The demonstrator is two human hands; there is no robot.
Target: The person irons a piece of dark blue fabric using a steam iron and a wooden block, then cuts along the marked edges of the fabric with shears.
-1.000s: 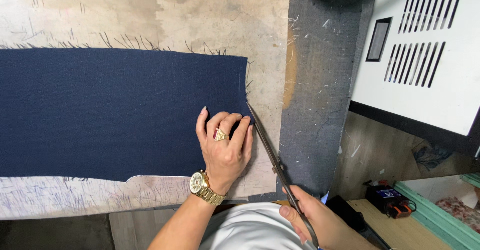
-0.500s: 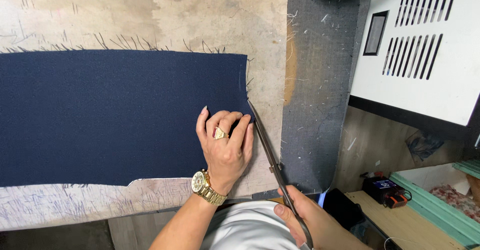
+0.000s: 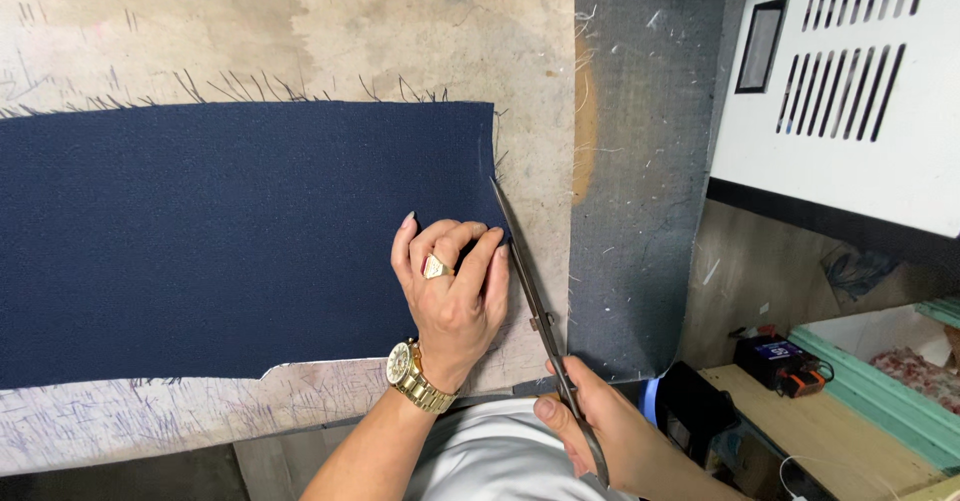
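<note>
A long piece of dark navy cloth lies flat on a worn, marked worktable. My left hand, with a gold ring and a gold watch, presses flat on the cloth's right end. My right hand grips the handles of long metal scissors. The blades run along the cloth's right edge, tips near the middle of that edge, just right of my left fingers.
A strip of grey felt covers the table's right side. Beyond it stands a white machine housing with vent slots. Below to the right are a wooden shelf, a small black device and a green tray.
The scissor tips have moved a little farther up the cloth's right edge. My left hand stays pressed on the cloth.
</note>
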